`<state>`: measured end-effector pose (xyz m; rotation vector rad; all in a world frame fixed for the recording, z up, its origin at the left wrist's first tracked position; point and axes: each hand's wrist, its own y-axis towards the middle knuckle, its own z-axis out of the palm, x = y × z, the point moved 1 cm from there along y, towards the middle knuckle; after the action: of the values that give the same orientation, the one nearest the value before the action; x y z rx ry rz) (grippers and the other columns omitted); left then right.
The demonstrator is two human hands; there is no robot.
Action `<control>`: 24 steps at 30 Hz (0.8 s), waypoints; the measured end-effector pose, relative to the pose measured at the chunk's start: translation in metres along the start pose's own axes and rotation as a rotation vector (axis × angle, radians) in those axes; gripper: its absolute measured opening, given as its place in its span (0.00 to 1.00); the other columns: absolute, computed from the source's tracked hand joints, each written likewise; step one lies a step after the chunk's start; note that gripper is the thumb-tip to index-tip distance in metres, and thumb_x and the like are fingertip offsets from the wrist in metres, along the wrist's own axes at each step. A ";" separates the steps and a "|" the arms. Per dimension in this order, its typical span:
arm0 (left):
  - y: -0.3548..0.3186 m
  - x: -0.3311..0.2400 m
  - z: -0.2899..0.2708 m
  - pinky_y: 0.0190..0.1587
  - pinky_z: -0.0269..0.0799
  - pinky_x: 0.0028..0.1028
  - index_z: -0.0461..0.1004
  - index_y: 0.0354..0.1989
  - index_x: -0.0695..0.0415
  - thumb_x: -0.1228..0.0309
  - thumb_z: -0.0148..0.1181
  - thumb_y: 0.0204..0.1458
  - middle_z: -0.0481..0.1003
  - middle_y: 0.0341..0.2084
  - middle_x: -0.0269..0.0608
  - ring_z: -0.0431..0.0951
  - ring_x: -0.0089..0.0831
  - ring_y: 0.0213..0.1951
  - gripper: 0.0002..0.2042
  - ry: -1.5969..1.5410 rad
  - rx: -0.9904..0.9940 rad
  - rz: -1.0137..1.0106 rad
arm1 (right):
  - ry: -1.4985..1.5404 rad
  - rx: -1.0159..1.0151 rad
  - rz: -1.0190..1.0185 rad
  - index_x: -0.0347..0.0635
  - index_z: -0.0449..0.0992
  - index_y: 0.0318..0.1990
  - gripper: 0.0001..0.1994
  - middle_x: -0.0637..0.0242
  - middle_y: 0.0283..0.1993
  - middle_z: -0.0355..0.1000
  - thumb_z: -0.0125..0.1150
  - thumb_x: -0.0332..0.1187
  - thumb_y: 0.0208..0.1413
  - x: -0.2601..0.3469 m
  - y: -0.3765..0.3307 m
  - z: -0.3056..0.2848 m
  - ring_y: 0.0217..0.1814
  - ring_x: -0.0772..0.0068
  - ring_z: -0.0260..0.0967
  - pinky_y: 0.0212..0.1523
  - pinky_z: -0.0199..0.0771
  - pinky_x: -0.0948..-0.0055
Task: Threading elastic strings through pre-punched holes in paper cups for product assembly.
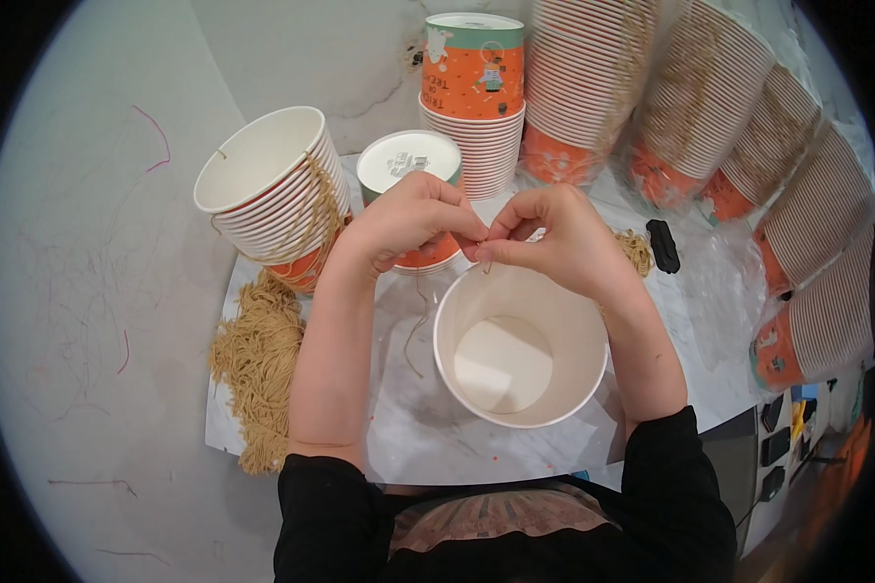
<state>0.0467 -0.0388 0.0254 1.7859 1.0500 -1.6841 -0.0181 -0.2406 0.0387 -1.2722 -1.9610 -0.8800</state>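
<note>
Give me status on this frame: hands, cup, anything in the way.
Left hand and right hand pinched together on twine at the open white cup rim. Twine bundle left, cup stacks around. Nothing blocking.

I see a pale grey wall (pixel 87 243) on my left, marked with thin pink and purple scribbles | white marble-veined tabletop (pixel 428 428) fills the centre | light grey cracked wall (pixel 350 58) behind it | light even, soft.
</note>
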 end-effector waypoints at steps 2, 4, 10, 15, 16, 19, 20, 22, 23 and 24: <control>-0.003 -0.004 0.002 0.18 0.59 0.19 0.82 0.27 0.64 0.72 0.65 0.48 0.79 0.21 0.39 0.70 0.15 0.18 0.06 0.015 0.000 0.016 | 0.014 -0.007 -0.035 0.33 0.83 0.31 0.08 0.66 0.28 0.80 0.74 0.29 0.49 -0.007 0.002 0.001 0.32 0.79 0.76 0.36 0.75 0.76; -0.006 -0.007 0.006 0.20 0.60 0.18 0.82 0.27 0.63 0.72 0.65 0.48 0.79 0.22 0.38 0.71 0.14 0.20 0.06 0.031 -0.003 0.032 | 0.031 -0.012 -0.073 0.32 0.82 0.31 0.07 0.67 0.28 0.80 0.73 0.28 0.50 -0.012 0.003 0.002 0.32 0.80 0.76 0.36 0.75 0.76; -0.003 -0.003 0.009 0.28 0.62 0.16 0.80 0.32 0.58 0.70 0.62 0.53 0.79 0.28 0.31 0.70 0.11 0.28 0.06 0.009 0.017 0.073 | -0.025 -0.062 -0.109 0.33 0.79 0.33 0.07 0.69 0.29 0.79 0.70 0.27 0.51 -0.008 0.003 0.003 0.35 0.81 0.78 0.31 0.73 0.77; 0.002 0.000 0.009 0.28 0.62 0.17 0.78 0.31 0.59 0.70 0.61 0.52 0.77 0.28 0.29 0.68 0.13 0.26 0.05 0.006 -0.016 0.062 | -0.083 -0.105 -0.179 0.35 0.79 0.32 0.05 0.70 0.32 0.79 0.69 0.25 0.49 -0.008 0.001 0.001 0.35 0.79 0.79 0.28 0.71 0.78; 0.002 -0.001 0.010 0.28 0.62 0.17 0.78 0.31 0.59 0.70 0.61 0.52 0.77 0.28 0.29 0.68 0.13 0.26 0.05 0.005 -0.014 0.062 | -0.084 -0.105 -0.177 0.35 0.79 0.32 0.05 0.70 0.32 0.79 0.69 0.25 0.49 -0.008 0.001 0.000 0.35 0.79 0.79 0.28 0.71 0.78; 0.000 -0.002 0.013 0.28 0.61 0.17 0.78 0.31 0.60 0.71 0.62 0.51 0.77 0.27 0.30 0.68 0.13 0.26 0.05 0.010 -0.045 0.062 | -0.100 -0.097 -0.177 0.34 0.78 0.32 0.05 0.68 0.32 0.78 0.68 0.24 0.48 -0.006 0.001 0.001 0.36 0.78 0.79 0.27 0.70 0.77; 0.001 0.001 0.011 0.23 0.54 0.17 0.78 0.31 0.58 0.69 0.62 0.53 0.75 0.24 0.26 0.63 0.10 0.22 0.05 0.029 -0.048 0.079 | -0.112 -0.107 -0.207 0.34 0.78 0.33 0.05 0.68 0.31 0.78 0.68 0.24 0.48 -0.007 0.001 0.002 0.35 0.77 0.79 0.27 0.70 0.77; 0.003 0.000 0.013 0.18 0.47 0.16 0.78 0.32 0.56 0.67 0.62 0.55 0.73 0.21 0.22 0.57 0.08 0.17 0.06 0.046 -0.040 0.099 | -0.130 -0.122 -0.231 0.34 0.78 0.33 0.05 0.67 0.31 0.78 0.68 0.24 0.48 -0.010 0.001 0.000 0.35 0.77 0.79 0.28 0.70 0.76; 0.002 -0.002 0.014 0.26 0.57 0.17 0.79 0.31 0.59 0.69 0.62 0.53 0.77 0.25 0.29 0.66 0.12 0.24 0.06 0.050 -0.030 0.086 | -0.143 -0.122 -0.260 0.33 0.78 0.33 0.05 0.67 0.31 0.77 0.68 0.23 0.48 -0.012 0.001 0.000 0.34 0.76 0.79 0.28 0.71 0.76; 0.001 -0.004 0.014 0.33 0.67 0.18 0.81 0.31 0.62 0.72 0.62 0.52 0.81 0.28 0.36 0.75 0.16 0.30 0.06 0.055 -0.022 0.072 | -0.153 -0.121 -0.290 0.33 0.77 0.32 0.06 0.66 0.31 0.77 0.68 0.23 0.48 -0.012 0.001 0.000 0.34 0.76 0.78 0.28 0.71 0.75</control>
<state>0.0385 -0.0509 0.0272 1.8434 1.0108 -1.5837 -0.0130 -0.2467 0.0297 -1.1684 -2.2841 -1.0831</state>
